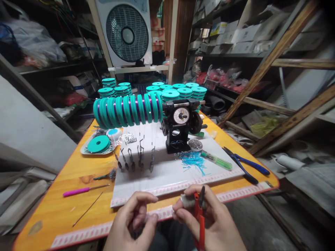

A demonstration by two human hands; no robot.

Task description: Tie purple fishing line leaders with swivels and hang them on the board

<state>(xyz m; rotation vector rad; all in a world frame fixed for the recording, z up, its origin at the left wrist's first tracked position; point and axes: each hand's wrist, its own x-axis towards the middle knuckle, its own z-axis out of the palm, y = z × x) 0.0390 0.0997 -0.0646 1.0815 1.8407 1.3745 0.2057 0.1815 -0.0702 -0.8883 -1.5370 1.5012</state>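
Observation:
Over the front edge of the table my right hand (206,216) holds a red-handled pair of snips (201,226) with dark tips, tucked against the palm. Its thumb and forefinger are pinched together, and a whitish wrap (187,201) shows at a finger. My left hand (136,219) is close by on the left, fingers curled in and thumb near them; whatever lies between them is too small to make out. Ahead, a row of teal foam line spools (128,111) wound with purple line sits on a black hand winder (178,125) with a dial. Thin lines with dark small weights (133,165) hang below.
On the white board (162,174) lie blue strips (193,160), a cup of small metal parts (195,144) and a green knife (217,161). Blue-handled pliers (246,164) are at right. A pink-handled hook tool (77,191) and a tray (83,148) are at left. Stacked spools (170,94) stand behind.

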